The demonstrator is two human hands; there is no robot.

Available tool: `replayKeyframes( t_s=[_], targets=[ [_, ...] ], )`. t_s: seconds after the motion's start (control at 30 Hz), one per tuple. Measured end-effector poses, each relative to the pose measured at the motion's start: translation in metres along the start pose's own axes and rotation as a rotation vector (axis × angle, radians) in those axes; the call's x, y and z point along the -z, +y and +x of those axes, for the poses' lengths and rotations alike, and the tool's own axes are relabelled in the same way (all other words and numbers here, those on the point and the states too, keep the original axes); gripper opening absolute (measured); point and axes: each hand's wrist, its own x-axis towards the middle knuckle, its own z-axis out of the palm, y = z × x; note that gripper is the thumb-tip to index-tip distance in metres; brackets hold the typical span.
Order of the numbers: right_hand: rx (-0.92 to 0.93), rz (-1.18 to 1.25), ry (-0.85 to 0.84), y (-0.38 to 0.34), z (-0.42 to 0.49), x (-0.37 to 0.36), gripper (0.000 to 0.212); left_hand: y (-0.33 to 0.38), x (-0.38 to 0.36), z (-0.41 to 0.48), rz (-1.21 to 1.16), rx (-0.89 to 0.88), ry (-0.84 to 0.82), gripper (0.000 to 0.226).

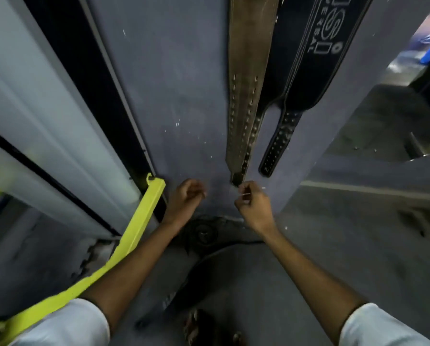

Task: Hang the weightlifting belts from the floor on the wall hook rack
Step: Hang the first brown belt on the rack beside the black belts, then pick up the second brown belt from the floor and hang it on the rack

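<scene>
Yellow bar (136,226): slants from lower left up to the grey wall (174,96), left of both arms.
Left hand (186,198): raised before the wall, fingers loosely curled, grasping nothing.
Floor belt (209,268): a dark belt lies curved on the floor (358,245) at the wall's foot, between the forearms, apart from both hands.
Brown belt (246,83): hangs flat down the wall, its holed tip just above the right hand.
Right hand (255,206): fingers pinched together just below the brown belt's tip; whether they touch it, I cannot tell.
Black belt (308,66): hangs just right of the brown one, white lettering on it.
</scene>
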Motion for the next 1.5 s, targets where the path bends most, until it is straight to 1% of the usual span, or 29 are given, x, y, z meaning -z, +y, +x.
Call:
replayKeyframes(
  t_s=[0.13, 0.23, 0.33, 0.4, 0.43, 0.53, 0.6, 0.7, 0.73, 0.8, 0.87, 0.9, 0.93, 1.07, 1.2, 1.3, 1.4, 1.5],
  targets=[
    [-0.077, -0.068, -0.130, 0.058, -0.037, -0.031, 0.018, -0.067, -0.019, -0.039, 0.101, 0.124, -0.026, 0.013],
    [-0.151, -0.045, -0.236, 0.092, -0.059, -0.051, 0.021, -0.103, -0.038, -0.067, 0.148, 0.226, -0.062, 0.015],
    [-0.210, -0.086, -0.307, 0.119, -0.074, -0.068, 0.025, -0.127, -0.054, -0.087, 0.161, 0.287, -0.068, 0.029],
    [-0.228, -0.096, -0.330, 0.132, -0.080, -0.078, 0.023, -0.142, -0.061, -0.093, 0.178, 0.302, -0.082, 0.039],
    [-0.240, -0.092, -0.341, 0.144, -0.081, -0.088, 0.022, -0.155, -0.066, -0.092, 0.176, 0.310, -0.096, 0.039],
    [-0.278, -0.114, -0.367, 0.175, -0.082, -0.114, 0.020, -0.189, -0.078, -0.093, 0.172, 0.351, -0.142, 0.017],
    [-0.288, -0.120, -0.375, 0.202, -0.082, -0.136, 0.020, -0.229, -0.087, -0.092, 0.156, 0.385, -0.157, 0.011],
    [-0.266, -0.165, -0.415, 0.254, -0.079, -0.181, 0.017, -0.299, -0.102, -0.085, 0.120, 0.454, -0.218, 0.011],
    [-0.265, -0.178, -0.438, 0.274, -0.080, -0.199, 0.017, -0.325, -0.106, -0.084, 0.106, 0.481, -0.231, 0.014],
    [-0.254, -0.196, -0.464, 0.299, -0.073, -0.223, 0.014, -0.354, -0.111, -0.079, 0.116, 0.495, -0.239, 0.017],
    [-0.237, -0.230, -0.503, 0.331, -0.063, -0.259, 0.012, -0.399, -0.118, -0.069, 0.095, 0.501, -0.228, 0.025],
    [-0.241, -0.225, -0.513, 0.334, -0.057, -0.262, 0.011, -0.411, -0.117, -0.062, 0.112, 0.515, -0.237, 0.027],
    [-0.232, -0.225, -0.505, 0.355, -0.049, -0.289, 0.010, -0.452, -0.124, -0.052, 0.109, 0.509, -0.246, 0.027],
    [-0.183, -0.276, -0.500, 0.414, -0.013, -0.372, 0.012, -0.495, -0.142, -0.013, 0.185, 0.505, -0.224, 0.014],
    [-0.121, -0.337, -0.497, 0.459, 0.029, -0.440, 0.016, -0.556, -0.155, 0.018, 0.224, 0.516, -0.171, 0.015],
    [-0.086, -0.368, -0.445, 0.492, 0.064, -0.490, 0.018, -0.604, -0.161, 0.041, 0.269, 0.509, -0.190, 0.016],
    [-0.046, -0.461, -0.389, 0.510, 0.101, -0.526, 0.027, -0.636, -0.161, 0.056, 0.271, 0.477, -0.192, 0.015],
    [0.047, -0.587, -0.335, 0.528, 0.137, -0.554, 0.041, -0.671, -0.158, 0.070, 0.276, 0.452, -0.199, 0.013]
  ],
)
